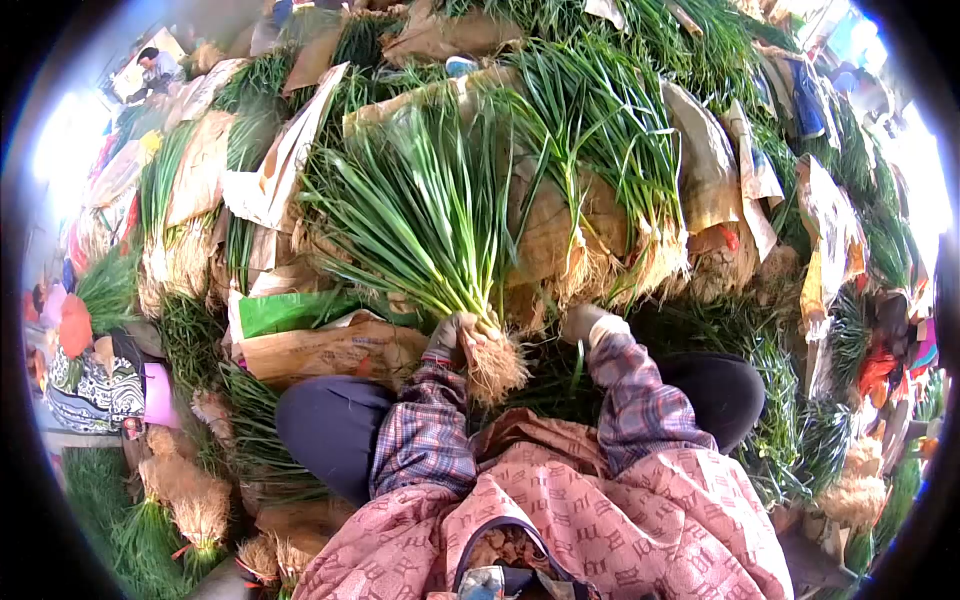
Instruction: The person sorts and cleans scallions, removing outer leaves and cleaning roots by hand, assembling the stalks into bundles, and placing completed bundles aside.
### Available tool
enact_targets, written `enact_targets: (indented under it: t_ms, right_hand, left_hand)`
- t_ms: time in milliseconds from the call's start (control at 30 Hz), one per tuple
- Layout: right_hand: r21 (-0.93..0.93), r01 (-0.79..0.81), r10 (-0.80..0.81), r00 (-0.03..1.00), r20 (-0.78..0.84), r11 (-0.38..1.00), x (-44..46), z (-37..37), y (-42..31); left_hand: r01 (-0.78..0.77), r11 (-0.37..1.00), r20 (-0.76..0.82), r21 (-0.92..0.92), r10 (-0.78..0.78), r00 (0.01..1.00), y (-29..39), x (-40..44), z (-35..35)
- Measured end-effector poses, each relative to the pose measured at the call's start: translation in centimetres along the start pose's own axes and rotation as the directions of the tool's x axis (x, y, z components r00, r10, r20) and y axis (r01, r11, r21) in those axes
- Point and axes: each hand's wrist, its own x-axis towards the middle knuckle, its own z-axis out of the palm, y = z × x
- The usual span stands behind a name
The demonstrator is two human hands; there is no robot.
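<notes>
My left hand (452,332), apparently gloved, is closed around the pale stems of a bunch of long green-leaved plants (425,200). Its leaves fan out upward and its brown, stringy roots (493,368) hang below the hand. My right hand (583,325) is just below the roots of a smaller bunch (573,262) that lies on brown sacking (535,230). The right hand's fingers are blurred, and I cannot make out anything in them. Right of that bunch, a thicker rooted bunch (645,220) leans on the same sacking.
Piles of similar plants and brown paper surround me. A green and brown sack (330,350) lies by my left knee (335,430); several rooted bundles (190,495) sit lower left. My right knee (712,395) is beside loose greens (780,440). Another person (155,65) is far upper left.
</notes>
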Motion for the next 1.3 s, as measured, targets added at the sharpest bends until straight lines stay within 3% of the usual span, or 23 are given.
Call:
enact_targets:
  t_ms: [33,67,100,133,200,333,433,467,500,533,567,600,633,700,767,800,833,900,967,1033,1133,1233,1300]
  right_hand:
    - [0.446,-0.358,0.288,0.933,0.218,0.821,-4.3,-4.2,-3.3]
    - [0.525,-0.398,0.261,0.911,0.318,0.752,-3.2,-3.4,-3.2]
    - [0.551,-0.250,0.264,0.963,0.055,0.796,-0.5,-1.3,-3.2]
    - [0.506,-0.112,0.248,0.945,-0.211,0.855,2.2,0.8,-3.1]
    - [0.505,-0.103,0.316,0.879,-0.358,0.857,4.4,-2.2,-4.0]
    - [0.433,-0.074,0.299,0.825,-0.479,0.898,10.2,-7.2,-4.8]
    - [-0.168,0.018,-0.070,0.949,-0.308,0.986,6.6,-12.2,-4.8]
    - [-0.101,0.031,-0.070,0.913,-0.403,0.994,9.1,-9.8,-4.1]
    - [0.650,0.005,0.182,0.958,-0.220,0.760,4.4,-12.6,-4.1]
    - [0.999,-0.007,0.416,0.909,-0.016,0.054,-0.9,-16.0,-4.4]
    - [0.985,0.161,0.466,0.877,-0.116,-0.057,0.4,-13.7,-2.2]
    - [0.932,0.331,0.509,0.833,-0.215,-0.150,1.5,-11.4,0.0]
    - [0.931,0.359,0.554,0.790,-0.262,-0.072,-1.4,-13.1,0.0]
    - [0.957,0.270,0.389,0.897,-0.210,-0.106,-4.6,-15.5,-0.4]
    - [0.822,0.567,0.334,0.786,-0.520,-0.054,-4.0,-16.3,-2.3]
    - [0.804,0.478,0.167,0.878,-0.448,-0.354,-5.6,-19.1,-4.1]
    - [0.718,0.479,0.083,0.855,-0.512,-0.504,-4.5,-19.7,-4.8]
    - [0.544,0.458,-0.007,0.761,-0.649,-0.703,-3.6,-21.4,-6.5]
    - [0.580,0.534,0.025,0.749,-0.662,-0.615,-3.1,-22.9,-7.0]
    - [0.558,0.638,0.219,0.739,-0.637,-0.530,-3.6,-23.3,-7.8]
    - [0.561,0.751,0.540,0.650,-0.535,-0.348,-4.2,-22.9,-7.6]
    - [0.513,0.854,0.660,0.337,-0.672,0.086,-2.6,-21.8,-5.8]
    - [0.659,0.750,0.702,0.436,-0.563,0.063,-2.9,-20.9,-5.2]
  left_hand:
    - [0.031,0.994,-0.056,0.107,-0.025,0.998,0.0,-0.2,-0.5]
    - [0.042,0.985,-0.071,0.169,-0.030,0.997,-0.8,0.3,-2.0]
    - [0.053,0.972,-0.088,0.228,-0.034,0.996,-1.8,1.5,-3.7]
    - [0.060,0.971,-0.008,0.231,-0.059,0.998,-2.2,2.5,-4.6]
    - [0.048,0.997,0.013,0.064,-0.049,0.999,-3.4,2.7,-5.0]
    - [-0.079,0.996,0.100,-0.051,0.084,0.991,-1.5,1.9,-1.7]
    - [-0.118,0.986,0.029,-0.116,0.122,0.992,-2.0,1.3,-2.0]
    - [-0.120,0.983,0.008,-0.142,0.122,0.993,-2.7,0.9,-1.8]
    - [-0.118,0.979,-0.008,-0.164,0.119,0.993,-3.2,0.6,-1.7]
    - [-0.157,0.955,0.393,-0.251,0.249,0.885,-2.5,2.1,-2.0]
    - [-0.113,0.935,0.720,-0.337,0.333,0.609,-1.8,3.5,-2.1]
    - [-0.340,0.851,0.662,-0.400,0.525,0.534,-2.5,4.1,-1.1]
    - [-0.232,0.847,0.615,-0.479,0.512,0.599,-0.7,1.6,2.0]
    - [-0.044,0.759,0.508,-0.650,0.476,0.718,3.3,-3.6,8.7]
    - [0.046,0.801,0.672,-0.596,0.467,0.574,4.8,-3.0,8.4]
    - [0.017,0.808,0.662,-0.589,0.470,0.584,5.2,-3.3,9.5]
    - [-0.017,0.852,0.617,-0.523,0.392,0.683,5.6,-4.3,9.0]
    - [-0.009,0.819,0.687,-0.573,0.487,0.540,6.3,-4.5,10.9]
    - [0.082,0.820,0.672,-0.567,0.402,0.622,6.8,-5.3,10.4]
    - [0.077,0.805,0.705,-0.589,0.465,0.535,6.6,-5.6,10.4]
    - [0.037,0.805,0.685,-0.592,0.479,0.549,5.7,-6.3,10.5]
    - [-0.075,0.825,0.556,-0.561,0.443,0.703,4.0,-6.0,10.4]
    - [-0.156,0.859,0.428,-0.487,0.391,0.815,3.0,-5.0,9.7]
